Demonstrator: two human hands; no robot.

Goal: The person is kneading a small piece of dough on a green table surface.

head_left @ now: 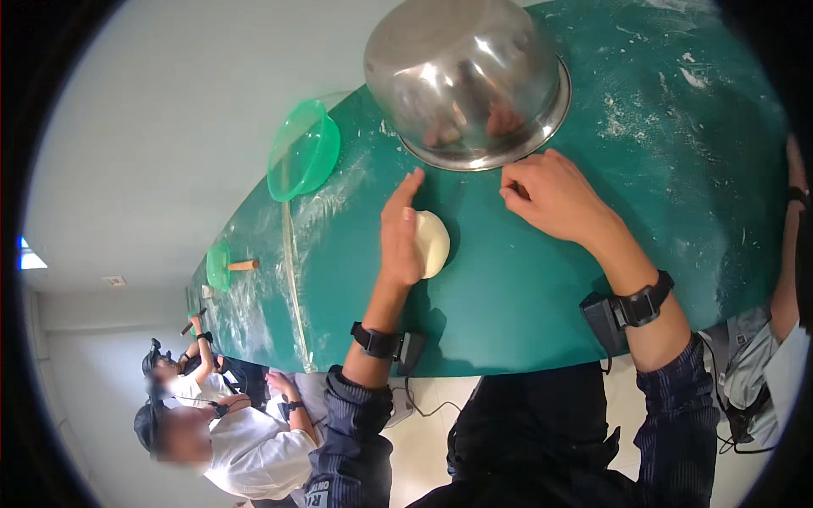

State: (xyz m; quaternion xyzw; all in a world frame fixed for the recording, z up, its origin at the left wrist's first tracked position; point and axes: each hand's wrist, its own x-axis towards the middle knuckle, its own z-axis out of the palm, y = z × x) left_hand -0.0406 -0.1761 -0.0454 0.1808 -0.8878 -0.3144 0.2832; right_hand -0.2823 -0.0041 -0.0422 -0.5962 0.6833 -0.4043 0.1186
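Observation:
A smooth, pale round of dough [433,244] rests on the green tabletop. My left hand [400,237] stands on edge along its left side, touching it, fingers stretched out together. To the right, my right hand [550,193] is curled closed just below the rim of a large steel bowl [461,80]. No object shows in that hand, though its palm side is hidden. The bowl is upside down beyond both hands and mirrors them in its wall. Black straps with small boxes sit on both my wrists.
The green table [508,313] curves away to the left, dusted with flour in patches. A green plastic basin [306,152] and a smaller green bowl [218,266] beside a wooden handle [244,265] lie leftward. Co-workers [254,444] sit at the lower left; another person's arm [789,245] shows at far right.

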